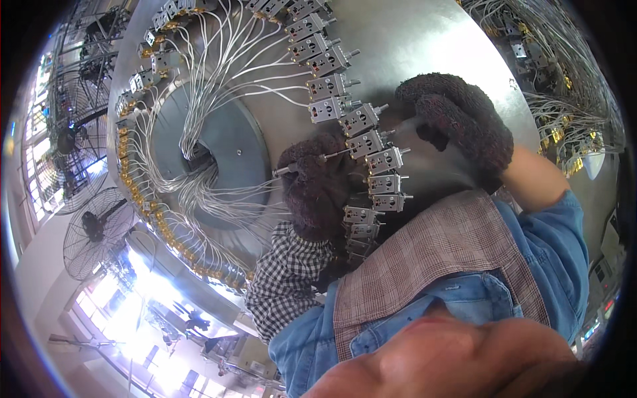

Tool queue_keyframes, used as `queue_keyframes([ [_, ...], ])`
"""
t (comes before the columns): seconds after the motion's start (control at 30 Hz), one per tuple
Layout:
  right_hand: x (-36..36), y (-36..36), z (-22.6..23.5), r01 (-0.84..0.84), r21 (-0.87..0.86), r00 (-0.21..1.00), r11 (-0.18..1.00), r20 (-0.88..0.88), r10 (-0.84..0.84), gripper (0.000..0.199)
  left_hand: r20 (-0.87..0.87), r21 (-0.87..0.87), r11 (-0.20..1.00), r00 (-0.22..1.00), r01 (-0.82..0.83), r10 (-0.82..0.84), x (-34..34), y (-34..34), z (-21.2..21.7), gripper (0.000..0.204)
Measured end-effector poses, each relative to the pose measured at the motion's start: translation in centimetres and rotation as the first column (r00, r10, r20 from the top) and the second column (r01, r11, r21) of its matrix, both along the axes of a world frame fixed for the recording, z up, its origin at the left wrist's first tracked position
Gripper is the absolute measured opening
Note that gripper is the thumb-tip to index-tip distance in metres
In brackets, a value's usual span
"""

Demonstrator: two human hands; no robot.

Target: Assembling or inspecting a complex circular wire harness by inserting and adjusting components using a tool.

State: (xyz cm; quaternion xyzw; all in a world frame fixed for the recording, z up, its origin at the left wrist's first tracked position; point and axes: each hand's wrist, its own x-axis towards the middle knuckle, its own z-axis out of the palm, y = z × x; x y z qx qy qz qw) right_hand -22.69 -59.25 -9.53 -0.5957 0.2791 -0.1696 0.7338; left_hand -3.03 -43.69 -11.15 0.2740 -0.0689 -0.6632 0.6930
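A dark knitted glove covers my left hand [315,182], which is closed round a slim metal rod [288,170]. The rod's thin tip reaches right, to the side of one small metal control box [364,144] in a curved row. My right hand [464,123], gloved the same way, is to the right of that row with its fingers curled. Something pale and blurred [411,125] shows between its fingertips and the box; I cannot make out what it is. Each box nearby has a short shaft [402,151] pointing right, towards my right hand.
The boxes ring a large round metal table [391,40]. White wires [222,93] run from them to a raised grey disc [245,146] with a hole in its middle. Brass-coloured fittings [156,215] line the left rim. More wired parts [557,126] lie at the right; a fan [96,225] stands left.
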Motion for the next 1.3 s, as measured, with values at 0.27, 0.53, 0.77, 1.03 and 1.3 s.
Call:
queue_keyframes([
  [0.27, -0.2, 0.2, -0.5, -0.060, -0.325, 0.998, 0.944, -0.010, 0.060, 0.033, 0.087, -0.024, 0.994, 0.990, -0.107, 0.108, -0.1, 1.1, -2.2, 0.029],
  [0.53, 0.4, 0.6, -1.3, 0.065, -0.263, 0.985, 0.963, 0.171, -0.020, 0.032, 0.105, 0.038, 0.973, 0.969, -0.229, 0.224, -0.5, 1.4, -2.6, 0.026],
  [0.77, 0.6, 0.7, 0.9, 0.076, 0.040, 0.980, 0.996, -0.190, -0.067, 0.032, 0.145, -0.129, 0.979, 0.974, -0.156, 0.174, -0.5, 0.9, -2.2, 0.032],
  [1.03, 0.8, 0.7, 1.6, 0.103, 0.106, 0.969, 0.989, -0.237, -0.075, 0.035, -0.013, -0.078, 0.994, 0.997, -0.077, 0.076, -0.3, 0.8, -1.3, 0.033],
  [1.3, 0.2, 0.8, -0.5, 0.090, 0.008, 0.994, 0.996, -0.055, -0.090, 0.035, 0.175, -0.129, 0.982, 0.971, -0.140, 0.161, -0.3, 1.0, -2.3, 0.030],
])
